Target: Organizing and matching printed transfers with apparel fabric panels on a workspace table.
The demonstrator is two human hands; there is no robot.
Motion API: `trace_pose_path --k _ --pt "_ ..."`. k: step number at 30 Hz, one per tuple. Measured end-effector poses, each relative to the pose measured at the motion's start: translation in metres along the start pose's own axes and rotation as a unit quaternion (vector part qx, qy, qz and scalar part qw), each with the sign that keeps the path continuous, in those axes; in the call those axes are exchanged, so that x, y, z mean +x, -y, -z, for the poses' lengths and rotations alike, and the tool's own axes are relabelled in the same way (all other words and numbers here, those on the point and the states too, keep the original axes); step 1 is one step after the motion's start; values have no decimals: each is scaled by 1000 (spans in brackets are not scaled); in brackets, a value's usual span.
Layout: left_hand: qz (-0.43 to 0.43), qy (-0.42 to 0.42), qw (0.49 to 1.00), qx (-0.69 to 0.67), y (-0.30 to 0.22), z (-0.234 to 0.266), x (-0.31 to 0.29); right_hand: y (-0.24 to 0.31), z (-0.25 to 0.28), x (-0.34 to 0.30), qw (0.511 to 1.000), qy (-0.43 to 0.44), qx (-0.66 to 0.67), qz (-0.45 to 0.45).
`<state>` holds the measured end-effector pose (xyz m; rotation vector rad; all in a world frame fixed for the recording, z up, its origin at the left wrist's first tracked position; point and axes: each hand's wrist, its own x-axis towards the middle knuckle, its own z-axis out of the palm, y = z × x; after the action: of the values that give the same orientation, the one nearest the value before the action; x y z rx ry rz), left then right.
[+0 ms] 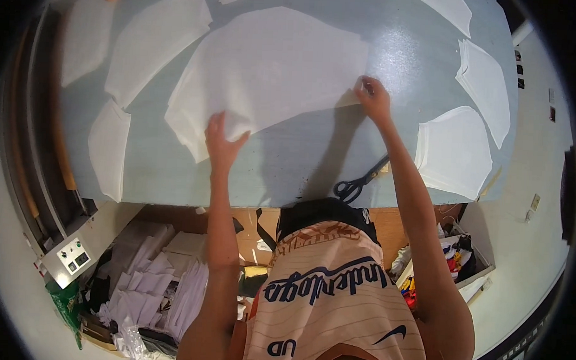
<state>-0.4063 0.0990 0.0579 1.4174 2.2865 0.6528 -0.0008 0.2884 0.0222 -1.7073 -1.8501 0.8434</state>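
Note:
A large white cut panel (279, 65), fabric or paper, lies on the blue-grey table (288, 167), with layered edges at its left side. My left hand (224, 143) rests on its near left part, thumb and fingers apart, and the sheet bulges slightly between them. At the panel's right corner, my right hand (374, 99) is closed, fingertips pinching the edge. Black-handled scissors (358, 182) lie near the table's front edge, their blades partly hidden by my right forearm.
Smaller white panels lie left (108, 151) and right (457, 148), stacked in places. Below the table, a container holds white scraps (151, 283); a box (484, 272) holds colourful pieces. A metal rail (39, 127) with a control box (76, 256) runs along the left side.

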Motion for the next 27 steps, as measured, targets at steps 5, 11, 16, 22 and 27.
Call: trace_pose_path --k 5,11,16,22,27 --pt "-88 37 986 136 6 3 8 5 -1 3 999 32 4 -15" --pt "-112 43 987 104 8 -8 1 15 -39 -27 980 -36 -177 84" --pt "-85 49 991 90 10 -13 0 49 -67 -52 973 -18 -229 -3" --pt "-71 53 990 108 11 -12 -1 85 -75 -58 987 22 -157 9" --pt "-71 59 991 97 5 -12 -2 97 -69 -62 992 49 -110 36"
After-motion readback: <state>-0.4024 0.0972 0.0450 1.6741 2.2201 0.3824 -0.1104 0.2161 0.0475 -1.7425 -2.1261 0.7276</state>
